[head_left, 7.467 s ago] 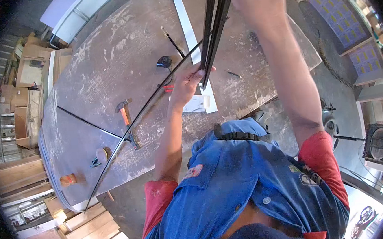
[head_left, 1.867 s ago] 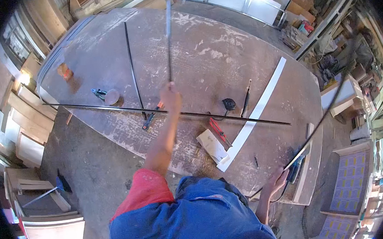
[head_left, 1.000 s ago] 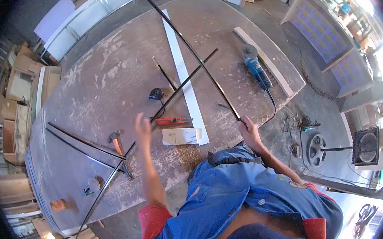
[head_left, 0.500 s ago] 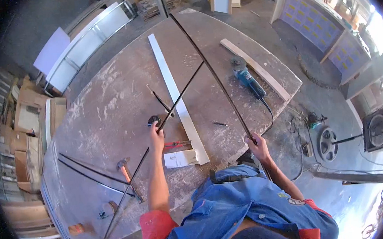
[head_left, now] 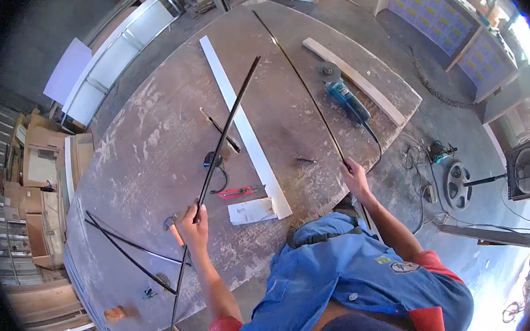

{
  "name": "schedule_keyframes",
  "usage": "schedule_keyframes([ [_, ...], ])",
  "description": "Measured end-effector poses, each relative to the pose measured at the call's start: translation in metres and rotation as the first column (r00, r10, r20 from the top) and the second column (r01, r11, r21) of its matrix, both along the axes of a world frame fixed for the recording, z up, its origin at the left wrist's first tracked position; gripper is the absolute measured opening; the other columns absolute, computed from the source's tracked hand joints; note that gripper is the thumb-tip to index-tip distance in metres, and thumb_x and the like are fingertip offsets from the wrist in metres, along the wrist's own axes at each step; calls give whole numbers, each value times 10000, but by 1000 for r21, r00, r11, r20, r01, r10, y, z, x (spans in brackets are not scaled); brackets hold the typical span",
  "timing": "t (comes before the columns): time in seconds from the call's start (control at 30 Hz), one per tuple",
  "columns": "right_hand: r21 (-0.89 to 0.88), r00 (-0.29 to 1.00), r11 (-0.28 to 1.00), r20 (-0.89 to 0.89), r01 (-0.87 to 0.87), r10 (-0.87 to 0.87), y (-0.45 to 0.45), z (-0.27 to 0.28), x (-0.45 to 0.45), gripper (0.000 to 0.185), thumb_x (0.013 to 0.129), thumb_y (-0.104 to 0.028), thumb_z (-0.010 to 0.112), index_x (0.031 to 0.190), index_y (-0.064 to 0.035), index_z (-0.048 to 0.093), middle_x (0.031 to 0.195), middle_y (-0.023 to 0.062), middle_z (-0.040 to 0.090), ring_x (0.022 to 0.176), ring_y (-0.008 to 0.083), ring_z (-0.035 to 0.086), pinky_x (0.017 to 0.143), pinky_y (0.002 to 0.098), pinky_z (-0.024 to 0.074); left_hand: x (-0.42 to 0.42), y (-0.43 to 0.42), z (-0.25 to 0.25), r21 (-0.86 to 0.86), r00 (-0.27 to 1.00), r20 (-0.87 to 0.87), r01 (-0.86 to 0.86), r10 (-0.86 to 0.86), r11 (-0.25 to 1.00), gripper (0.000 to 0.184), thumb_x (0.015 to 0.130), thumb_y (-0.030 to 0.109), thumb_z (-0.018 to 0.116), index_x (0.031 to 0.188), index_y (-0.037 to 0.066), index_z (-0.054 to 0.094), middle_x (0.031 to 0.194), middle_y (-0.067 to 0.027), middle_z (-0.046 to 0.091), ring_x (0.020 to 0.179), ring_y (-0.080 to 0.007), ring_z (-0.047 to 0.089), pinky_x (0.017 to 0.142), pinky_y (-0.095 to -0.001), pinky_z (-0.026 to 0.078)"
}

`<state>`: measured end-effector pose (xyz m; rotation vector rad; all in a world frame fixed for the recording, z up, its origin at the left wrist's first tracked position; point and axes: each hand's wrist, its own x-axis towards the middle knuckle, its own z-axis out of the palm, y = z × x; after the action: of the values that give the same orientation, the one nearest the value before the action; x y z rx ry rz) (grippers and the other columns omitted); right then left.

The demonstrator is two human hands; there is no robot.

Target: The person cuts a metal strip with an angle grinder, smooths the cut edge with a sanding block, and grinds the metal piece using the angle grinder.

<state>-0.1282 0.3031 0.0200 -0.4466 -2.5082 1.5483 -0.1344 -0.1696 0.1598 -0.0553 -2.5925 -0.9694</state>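
Note:
My left hand (head_left: 194,226) is closed around a thin black strip (head_left: 230,119) that slants over the table's left half. My right hand (head_left: 356,180) grips a second long, narrow dark strip (head_left: 304,86), which reaches toward the table's far end. The two strips are apart. Near my left hand lies a hammer (head_left: 175,232), partly hidden by the hand and strip. A black tape measure (head_left: 210,160) and a red-handled tool (head_left: 239,192) rest beyond it. More black strips (head_left: 128,241) lie crossed at the left.
A long white strip (head_left: 241,121) lies along the worn table (head_left: 150,131), with a pale card piece (head_left: 251,211) at its near end. A blue angle grinder (head_left: 347,102) and a wooden batten (head_left: 358,83) are at the right. A fan (head_left: 525,173) stands beyond the table.
My left hand has moved left and toward me with its strip, whose far end has come away from the other strip. The right-hand strip's far end has shifted right.

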Motion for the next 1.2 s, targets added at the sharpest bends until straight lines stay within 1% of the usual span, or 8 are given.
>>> schedule_keyframes([
  [0.33,204,994,973,29,-110,107,-12,-30,-125,291,937,-268,657,1060,-5,663,841,203,686,787,260,671,742,410,523,7,9,-17,180,982,174,42,-74,983,356,994,279,701,846,-39,640,632,-20,433,619,-92,409,547,-328,318],
  [0.43,11,986,996,-143,-83,84,-7,-31,-146,321,925,-204,665,1194,-31,665,953,204,717,914,290,712,832,392,542,16,16,-21,194,963,232,95,-140,976,321,999,242,697,870,-47,643,625,-44,456,613,-102,420,549,-332,333],
  [0.63,433,829,901,-502,-8,249,-5,-19,-206,395,987,-259,627,1340,-83,631,1193,151,705,1094,286,685,918,402,529,43,44,-8,156,927,327,138,-183,978,280,977,223,719,979,-57,716,665,-52,546,656,-106,464,588,-327,395],
  [0.67,-141,944,988,-329,-64,14,-10,9,-205,416,1026,-344,571,1344,-83,630,1194,132,701,1077,263,681,897,386,527,48,46,-9,153,930,317,144,-187,978,259,970,211,720,1076,-25,728,672,-102,567,629,-148,513,588,-342,420],
  [0.7,-665,996,746,-34,43,-88,-10,34,-197,463,1064,-430,515,1348,-83,630,1194,112,697,1059,240,677,876,370,525,52,47,-9,151,931,311,151,-191,977,285,963,199,721,1172,7,739,678,-152,588,601,-190,562,587,-358,444],
  [0.83,-890,997,455,-66,-40,-40,3,70,-142,531,1110,-465,389,1252,-24,647,1014,94,689,879,193,657,782,348,543,64,58,-6,75,894,387,212,-224,974,275,941,167,736,1166,9,744,699,-164,631,607,-220,602,601,-358,467],
  [0.97,-15,983,993,-137,120,-121,45,16,-104,507,1080,-482,464,1146,-34,692,1007,123,741,860,238,696,784,385,542,70,67,-12,119,851,455,236,-264,965,278,922,159,748,1157,10,748,795,-202,697,644,-242,647,626,-356,491],
  [1.2,450,889,790,382,-417,252,19,-3,-49,358,926,-376,639,1116,-75,682,977,227,723,945,411,699,777,468,550,69,100,-8,176,755,591,225,-285,958,330,921,220,775,1170,5,749,868,-187,756,716,-136,635,657,-330,495],
])
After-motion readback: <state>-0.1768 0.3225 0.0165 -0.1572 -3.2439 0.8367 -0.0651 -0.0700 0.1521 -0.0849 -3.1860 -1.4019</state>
